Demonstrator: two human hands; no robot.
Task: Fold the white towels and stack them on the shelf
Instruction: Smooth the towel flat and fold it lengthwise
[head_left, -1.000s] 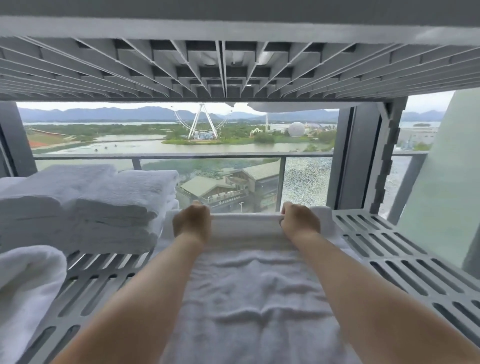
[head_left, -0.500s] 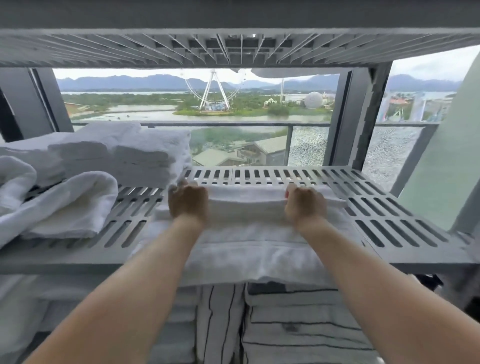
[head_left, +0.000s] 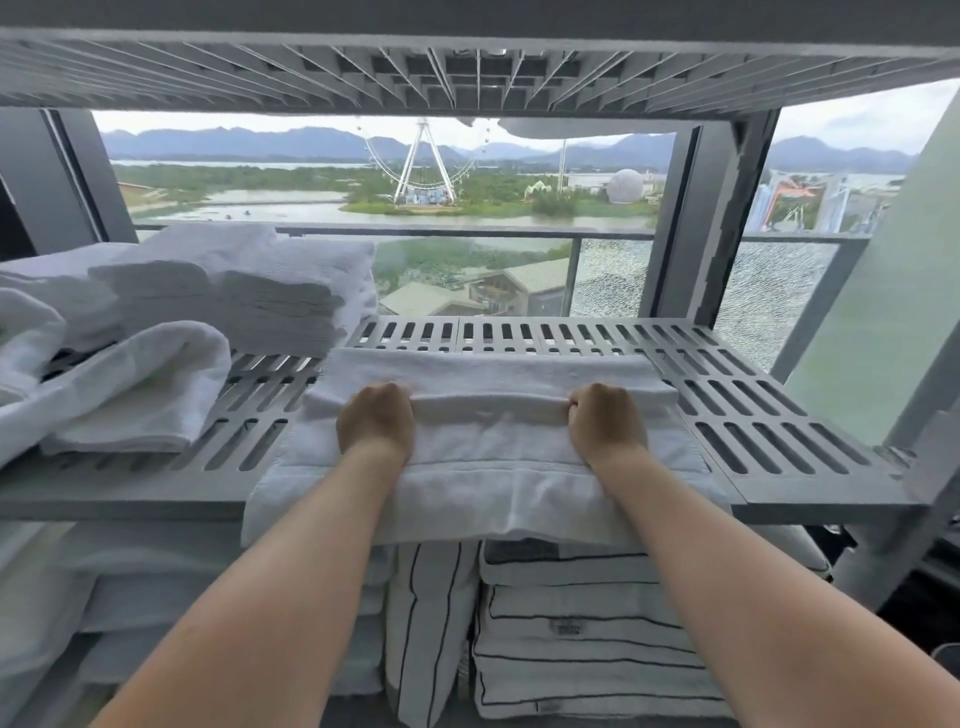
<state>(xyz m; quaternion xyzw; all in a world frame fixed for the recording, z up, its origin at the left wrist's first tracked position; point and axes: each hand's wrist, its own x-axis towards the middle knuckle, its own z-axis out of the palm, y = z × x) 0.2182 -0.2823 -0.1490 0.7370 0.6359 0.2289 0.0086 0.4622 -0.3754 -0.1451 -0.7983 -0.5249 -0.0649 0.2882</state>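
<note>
Both my hands are clenched on the white terry towel: my left hand and right hand, knuckles up, each pinch one end of a raised ridge of cloth. The towel lies flat on the grey slotted plastic shelf, its near hem drooping over the front lip. To fold it well, I judge, I should carry both ends level and together so the edges meet square, then smooth the crease. The towel's long axis and the gripped ridge run left to right, parallel to the shelf front. A stack of folded white towels sits at rear left, well apart; a loosely folded white towel lies nearer; black-striped white linens fill the tier below.
</note>
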